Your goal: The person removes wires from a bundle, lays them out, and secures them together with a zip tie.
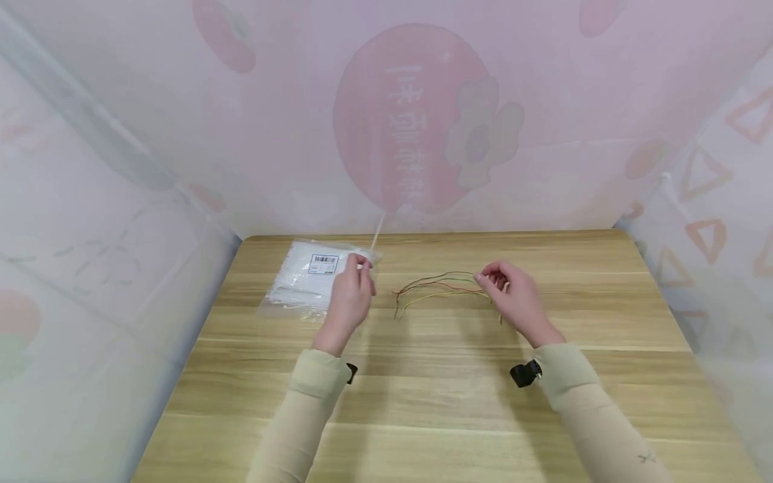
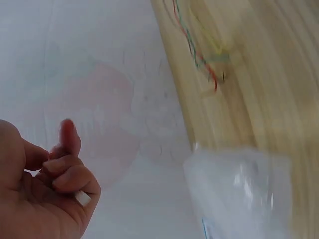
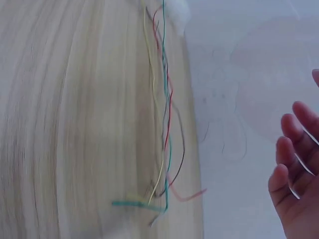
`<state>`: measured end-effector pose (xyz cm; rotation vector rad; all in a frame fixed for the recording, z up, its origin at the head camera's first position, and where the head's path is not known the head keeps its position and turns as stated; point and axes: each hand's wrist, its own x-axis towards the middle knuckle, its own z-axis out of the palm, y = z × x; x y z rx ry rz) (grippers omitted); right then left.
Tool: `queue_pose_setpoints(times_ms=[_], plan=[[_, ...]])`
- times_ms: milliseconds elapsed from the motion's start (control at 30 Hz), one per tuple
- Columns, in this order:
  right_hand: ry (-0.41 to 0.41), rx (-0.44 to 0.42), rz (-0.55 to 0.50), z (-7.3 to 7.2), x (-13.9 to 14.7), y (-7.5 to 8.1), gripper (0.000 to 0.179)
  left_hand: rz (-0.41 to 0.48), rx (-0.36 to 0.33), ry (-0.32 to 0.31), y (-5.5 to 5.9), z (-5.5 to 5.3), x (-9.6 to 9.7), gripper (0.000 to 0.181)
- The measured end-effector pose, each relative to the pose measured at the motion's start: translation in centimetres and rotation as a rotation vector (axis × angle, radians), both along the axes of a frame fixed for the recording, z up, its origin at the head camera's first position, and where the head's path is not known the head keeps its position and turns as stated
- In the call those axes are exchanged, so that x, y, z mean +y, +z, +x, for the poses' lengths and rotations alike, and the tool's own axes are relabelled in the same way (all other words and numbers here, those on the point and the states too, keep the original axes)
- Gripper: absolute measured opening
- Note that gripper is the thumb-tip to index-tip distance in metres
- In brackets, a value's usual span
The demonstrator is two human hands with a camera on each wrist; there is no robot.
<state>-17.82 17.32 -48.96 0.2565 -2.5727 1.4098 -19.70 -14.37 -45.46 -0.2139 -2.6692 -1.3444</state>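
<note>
My left hand (image 1: 353, 295) is raised beside a clear plastic bag (image 1: 296, 272) and holds a thin white cable tie (image 1: 378, 229) that sticks up past the fingers. In the left wrist view, its pale end (image 2: 82, 198) pokes out from the curled fingers. Several loose wires (image 1: 443, 285), red, yellow, green and dark, lie in a loose bunch on the table between the hands. Over their right end hovers my right hand (image 1: 519, 298), fingers loosely bent with nothing between them. Part of the wires is hidden behind it in the head view.
The bag, packed with white contents, carries a barcode label (image 1: 323, 263) and lies at the table's back left. The wooden table (image 1: 435, 416) meets a pale patterned back wall (image 1: 290, 134), with further wall panels on both sides.
</note>
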Motion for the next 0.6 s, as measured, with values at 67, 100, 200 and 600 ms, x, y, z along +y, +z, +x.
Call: queue_pose_setpoints(times_ms=[67,100,200,600], plan=[[0.034,0.005,0.014,0.3,-0.8,0.4,0.029,0.008,-0.017,-0.043,-0.2,0.4,1.5,0.019],[0.05,0.003,0.019,0.4,-1.3,0.5,0.028,0.008,-0.019,-0.064,-0.3,0.5,2.3,0.019],[0.098,-0.015,0.035,0.8,-2.4,0.6,0.027,0.01,-0.028,-0.124,-0.6,1.1,4.3,0.019],[0.176,-0.042,-0.074,2.3,-5.0,-0.4,0.036,0.014,0.036,-0.297,-2.6,3.3,9.6,0.016]])
